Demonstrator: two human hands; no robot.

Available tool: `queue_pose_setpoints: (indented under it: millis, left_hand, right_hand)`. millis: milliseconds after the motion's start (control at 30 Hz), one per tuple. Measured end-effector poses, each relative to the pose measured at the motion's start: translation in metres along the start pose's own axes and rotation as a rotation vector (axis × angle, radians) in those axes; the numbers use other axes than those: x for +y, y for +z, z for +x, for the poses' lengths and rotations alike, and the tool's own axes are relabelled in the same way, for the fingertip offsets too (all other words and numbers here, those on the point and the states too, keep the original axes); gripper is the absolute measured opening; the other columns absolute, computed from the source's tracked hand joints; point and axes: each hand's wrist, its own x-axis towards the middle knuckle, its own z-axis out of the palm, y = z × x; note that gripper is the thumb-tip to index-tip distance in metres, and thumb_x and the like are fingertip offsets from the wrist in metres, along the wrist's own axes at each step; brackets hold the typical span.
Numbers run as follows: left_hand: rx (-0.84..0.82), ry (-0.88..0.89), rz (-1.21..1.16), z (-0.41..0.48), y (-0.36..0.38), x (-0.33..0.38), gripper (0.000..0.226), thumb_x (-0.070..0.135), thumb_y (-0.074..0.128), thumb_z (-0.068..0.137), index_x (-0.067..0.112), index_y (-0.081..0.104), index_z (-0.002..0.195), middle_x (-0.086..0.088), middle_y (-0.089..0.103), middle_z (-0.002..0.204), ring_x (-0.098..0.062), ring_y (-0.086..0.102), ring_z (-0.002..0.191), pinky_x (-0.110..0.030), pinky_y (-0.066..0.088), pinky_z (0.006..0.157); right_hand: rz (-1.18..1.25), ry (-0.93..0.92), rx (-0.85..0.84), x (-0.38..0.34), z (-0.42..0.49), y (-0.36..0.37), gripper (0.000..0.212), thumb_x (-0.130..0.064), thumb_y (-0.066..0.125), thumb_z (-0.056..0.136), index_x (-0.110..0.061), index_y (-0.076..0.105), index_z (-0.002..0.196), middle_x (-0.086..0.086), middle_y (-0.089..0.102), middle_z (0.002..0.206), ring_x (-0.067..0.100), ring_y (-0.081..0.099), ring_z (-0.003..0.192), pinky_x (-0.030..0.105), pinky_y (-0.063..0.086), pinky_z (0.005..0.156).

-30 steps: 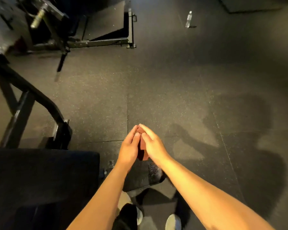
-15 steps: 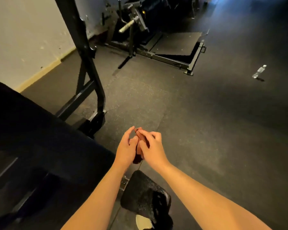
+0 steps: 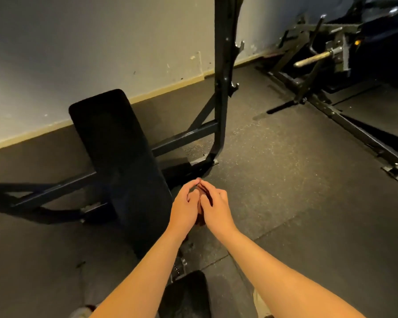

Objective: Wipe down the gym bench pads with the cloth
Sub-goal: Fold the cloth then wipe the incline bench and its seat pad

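Both hands are together out front, clamped on the cloth. Left hand and right hand face each other with fingertips meeting at the top. The cloth is sandwiched between them and shows only as a thin reddish-brown strip in the gap. I can't tell if it's folded or just bunched.

Handling, my read:
- It's small, soft and light, so there's no drop or break risk.
- Wadded like this it will only smear. I'd open it out, pin one edge with a thumb and lay flat fingers on top.
- One hand is enough to carry it.

The cloth isn't on any pad yet, so I judge wiping hasn't started.

Just left of the left hand is the long black bench pad, running away from the hands toward the wall. It looks like smooth vinyl over firm padding, so I expect the cloth to glide and need downward pressure. The edges are likely where the cloth bunches up.

A second, smaller black pad sits under the forearms, close to me. Beyond the fingertips is the black frame upright. The floor below the hands is speckled rubber. Another machine stands well off to the right.
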Motion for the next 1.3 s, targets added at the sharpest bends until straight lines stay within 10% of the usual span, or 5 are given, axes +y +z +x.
queue_pose_setpoints:
  millis: [300, 633, 1033, 1300]
  left_hand:
    - [0.286, -0.03, -0.09, 0.015, 0.017, 0.058, 0.039, 0.029, 0.041, 0.108, 0.044, 0.049, 0.143, 0.016, 0.054, 0.142, -0.003, 0.052, 0.126, -0.031, 0.044, 0.109]
    - [0.475, 0.042, -0.126, 0.047, -0.008, 0.079, 0.039, 0.024, 0.041, 0.109, 0.037, 0.049, 0.145, 0.015, 0.052, 0.138, 0.002, 0.054, 0.106, -0.014, 0.044, 0.086]
    - [0.629, -0.051, -0.11, 0.319, -0.095, 0.063, 0.041, 0.024, 0.045, 0.107, 0.037, 0.048, 0.146, 0.013, 0.051, 0.145, -0.003, 0.049, 0.132, -0.026, 0.041, 0.109]
    - [0.739, -0.042, 0.073, 0.444, -0.182, 0.046, 0.039, 0.021, 0.044, 0.107, 0.027, 0.05, 0.146, 0.007, 0.05, 0.149, -0.006, 0.045, 0.135, -0.029, 0.033, 0.117]
  right_hand:
    - [-0.125, -0.208, -0.296, -0.051, 0.061, -0.036, 0.043, -0.027, 0.046, 0.106, -0.039, 0.044, 0.147, -0.012, 0.045, 0.147, -0.005, 0.038, 0.126, 0.009, 0.031, 0.098]
    - [-0.178, -0.33, -0.396, -0.092, 0.115, -0.008, 0.037, -0.024, 0.05, 0.104, -0.037, 0.052, 0.139, -0.01, 0.055, 0.137, 0.0, 0.049, 0.113, 0.018, 0.039, 0.096]
    - [-0.09, -0.353, -0.495, -0.107, 0.391, 0.132, 0.037, -0.007, 0.052, 0.101, -0.025, 0.062, 0.132, -0.003, 0.057, 0.124, -0.014, 0.05, 0.1, -0.007, 0.033, 0.082]
    - [-0.071, -0.378, -0.485, -0.12, 0.509, 0.231, 0.039, -0.006, 0.049, 0.101, -0.025, 0.061, 0.133, -0.003, 0.051, 0.126, -0.005, 0.051, 0.103, 0.01, 0.038, 0.101]
